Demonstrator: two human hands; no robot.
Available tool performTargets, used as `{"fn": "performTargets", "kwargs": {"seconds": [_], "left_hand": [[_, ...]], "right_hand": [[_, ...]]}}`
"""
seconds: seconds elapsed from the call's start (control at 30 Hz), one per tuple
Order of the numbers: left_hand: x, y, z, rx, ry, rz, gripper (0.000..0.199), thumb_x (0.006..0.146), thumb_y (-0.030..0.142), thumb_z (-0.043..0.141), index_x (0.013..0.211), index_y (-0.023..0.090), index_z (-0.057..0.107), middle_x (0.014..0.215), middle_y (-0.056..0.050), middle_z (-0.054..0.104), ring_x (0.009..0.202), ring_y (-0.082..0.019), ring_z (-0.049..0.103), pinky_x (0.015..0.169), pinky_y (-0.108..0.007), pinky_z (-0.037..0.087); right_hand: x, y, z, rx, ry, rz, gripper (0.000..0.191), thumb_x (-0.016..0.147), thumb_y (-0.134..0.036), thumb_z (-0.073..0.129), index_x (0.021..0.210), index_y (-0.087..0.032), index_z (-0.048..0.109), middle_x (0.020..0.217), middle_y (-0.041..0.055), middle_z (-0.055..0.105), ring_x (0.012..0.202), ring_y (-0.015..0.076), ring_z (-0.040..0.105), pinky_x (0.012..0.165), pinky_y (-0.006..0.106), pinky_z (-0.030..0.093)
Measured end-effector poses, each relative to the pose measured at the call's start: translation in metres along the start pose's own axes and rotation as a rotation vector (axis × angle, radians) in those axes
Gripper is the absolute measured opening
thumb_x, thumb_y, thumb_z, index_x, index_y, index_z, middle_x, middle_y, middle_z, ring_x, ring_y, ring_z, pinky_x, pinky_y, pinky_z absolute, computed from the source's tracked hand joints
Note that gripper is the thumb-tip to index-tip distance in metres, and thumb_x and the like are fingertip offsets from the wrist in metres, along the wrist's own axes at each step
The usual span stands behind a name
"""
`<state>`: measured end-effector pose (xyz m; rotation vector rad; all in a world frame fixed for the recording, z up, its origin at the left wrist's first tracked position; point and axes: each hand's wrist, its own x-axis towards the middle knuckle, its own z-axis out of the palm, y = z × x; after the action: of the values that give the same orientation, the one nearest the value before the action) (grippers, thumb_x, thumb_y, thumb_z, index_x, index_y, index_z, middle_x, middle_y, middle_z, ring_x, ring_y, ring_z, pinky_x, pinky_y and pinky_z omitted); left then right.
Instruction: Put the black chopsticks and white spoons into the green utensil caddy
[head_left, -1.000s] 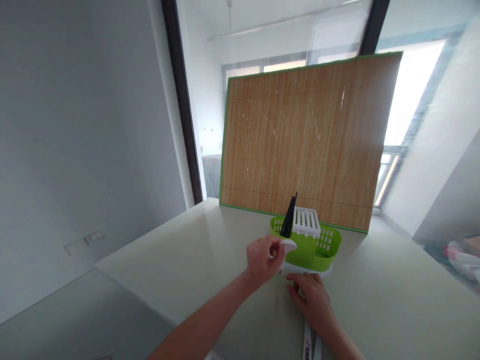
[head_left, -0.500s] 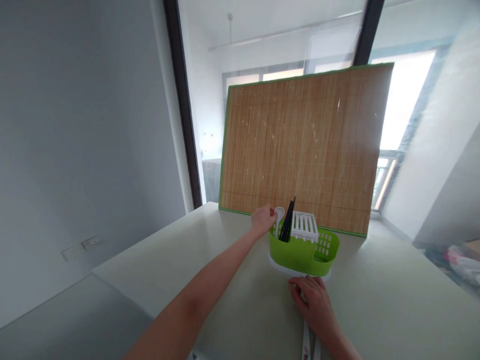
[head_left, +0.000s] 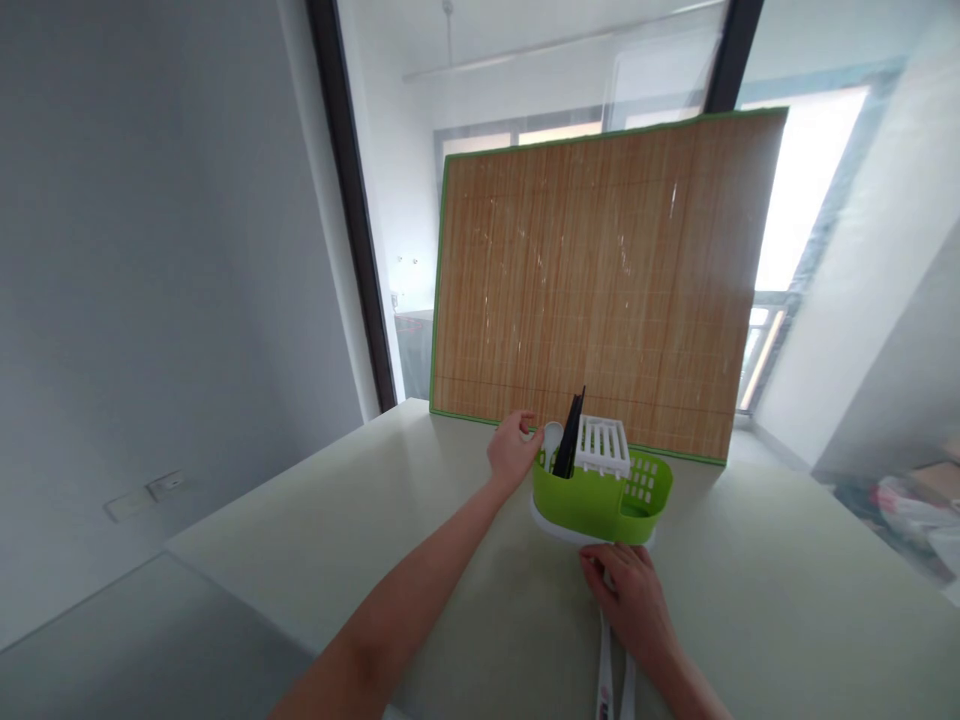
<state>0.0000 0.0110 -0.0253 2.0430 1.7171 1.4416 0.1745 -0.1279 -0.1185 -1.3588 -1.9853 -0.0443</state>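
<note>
A green basket (head_left: 581,503) on a white base stands on the table. In its left part are a white spoon (head_left: 553,436) and black chopsticks (head_left: 570,435); a white slatted rack (head_left: 602,446) sits on top. My left hand (head_left: 513,450) is beside the spoon at the basket's left end, its thumb and fingers apart and holding nothing. In front of the basket, my right hand (head_left: 622,590) has its fingers curled over the upper ends of two white utensils (head_left: 606,665) lying on the table; their tops are hidden under it.
A bamboo mat (head_left: 585,270) with a green edge stands upright behind the basket. The pale table (head_left: 345,480) ends at a grey wall with sockets on the left. Bags and boxes lie at the far right.
My left hand has let go of the spoon, which now sits lower in the basket, and its fingers have opened. The view has shifted slightly. My right hand stays by the white utensils.
</note>
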Motion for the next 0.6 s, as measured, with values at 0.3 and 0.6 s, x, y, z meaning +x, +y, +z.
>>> {"fn": "performTargets", "kwargs": {"seconds": [0.3,0.6], "left_hand": [[-0.112,-0.013,0.017,-0.280,-0.236,-0.019,0.018,0.081,0.032,0.046,0.079,0.019,0.059,0.062,0.004,0.057,0.056,-0.009,0.049,0.054,-0.020,0.035],[-0.139,-0.007,0.030,-0.175,-0.597,0.106,0.022,0.073,0.042,0.058,0.083,0.024,0.064,0.067,0.005,0.065,0.061,-0.012,0.057,0.058,-0.022,0.039]], "right_hand": [[-0.003,0.043,-0.018,-0.217,-0.057,0.293,0.025,0.085,-0.040,0.047,0.074,-0.025,0.063,0.068,0.0009,0.062,0.066,0.0197,0.056,0.059,0.030,0.034],[-0.007,0.036,-0.005,-0.230,-0.075,0.216,0.022,0.081,-0.038,0.053,0.067,-0.026,0.064,0.066,-0.0003,0.062,0.070,0.0203,0.057,0.063,0.032,0.032]]}}
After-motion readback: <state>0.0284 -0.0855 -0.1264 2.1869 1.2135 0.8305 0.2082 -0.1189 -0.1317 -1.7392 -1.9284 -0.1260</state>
